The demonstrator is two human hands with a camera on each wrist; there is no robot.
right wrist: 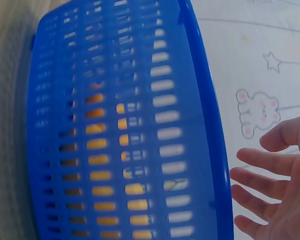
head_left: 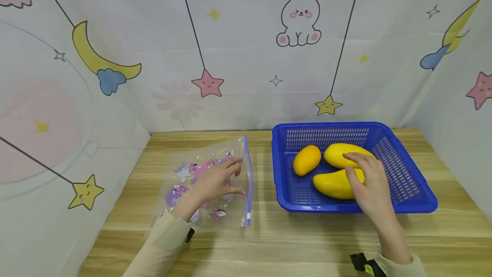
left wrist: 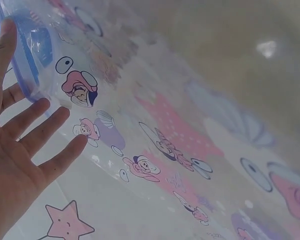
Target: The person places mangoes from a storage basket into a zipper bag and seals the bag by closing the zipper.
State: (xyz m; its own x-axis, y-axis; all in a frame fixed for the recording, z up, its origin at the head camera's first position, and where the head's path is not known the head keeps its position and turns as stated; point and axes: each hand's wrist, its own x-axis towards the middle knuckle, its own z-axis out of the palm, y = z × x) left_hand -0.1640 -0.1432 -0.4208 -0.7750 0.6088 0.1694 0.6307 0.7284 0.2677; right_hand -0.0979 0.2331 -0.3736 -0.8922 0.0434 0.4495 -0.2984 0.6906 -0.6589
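A clear zip bag (head_left: 180,187) printed with pink and purple cartoon figures lies on the left, its lilac slider edge (head_left: 249,174) facing right. My left hand (head_left: 215,183) is over the bag near that mouth, thumb and fingers spread apart; in the left wrist view the fingertips (left wrist: 65,112) overlap the film beside the edge. To the right is a blue basket (head_left: 280,200) with three yellow mangoes: a small one (head_left: 306,160), a larger one (head_left: 342,154) behind and another (head_left: 332,184) in front. My right hand (head_left: 370,183) hovers over the front mango, fingers loosely bent, gripping nothing.
Both things rest on a wood-grain table (head_left: 269,251). A white cloth (head_left: 246,54) with printed stars, moons and a rabbit hangs behind and along both sides. The basket's slotted wall (right wrist: 105,150) rises around the mangoes.
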